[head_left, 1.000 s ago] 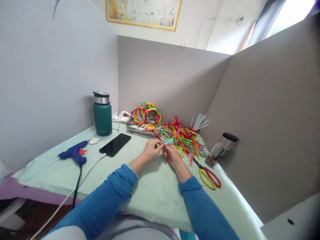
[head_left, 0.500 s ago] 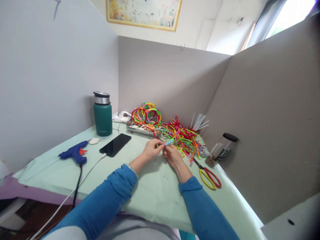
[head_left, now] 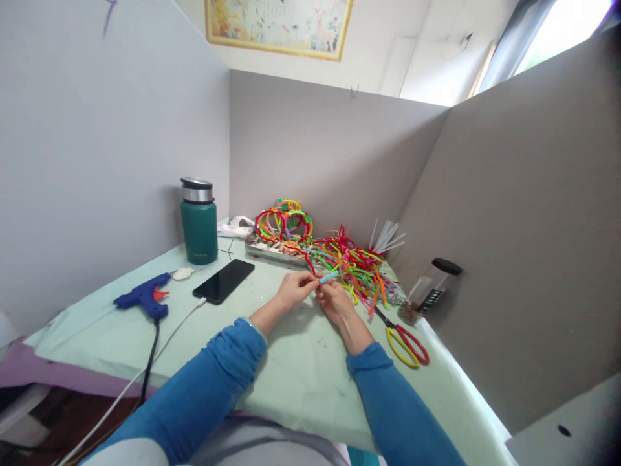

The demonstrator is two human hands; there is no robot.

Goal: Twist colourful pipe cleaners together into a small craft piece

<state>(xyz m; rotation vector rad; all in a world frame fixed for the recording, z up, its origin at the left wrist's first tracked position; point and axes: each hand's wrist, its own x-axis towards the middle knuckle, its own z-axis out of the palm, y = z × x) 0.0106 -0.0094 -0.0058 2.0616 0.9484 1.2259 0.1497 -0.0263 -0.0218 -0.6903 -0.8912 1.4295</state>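
Okay, so both forearms angle inward over the worktop (head_left: 291, 382), and my left hand (head_left: 294, 289) and right hand (head_left: 334, 303) meet fingertip to fingertip, pinching the light-blue piece (head_left: 328, 277) just in front of the colorful fuzzy stems (head_left: 359, 262).

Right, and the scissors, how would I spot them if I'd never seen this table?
On the table with the pale green cover, find the heap of fuzzy coloured stems on the far side. The scissors lie at its near right edge, beside the black-lidded jar. They alone there have two big loop handles, one red, one yellow.
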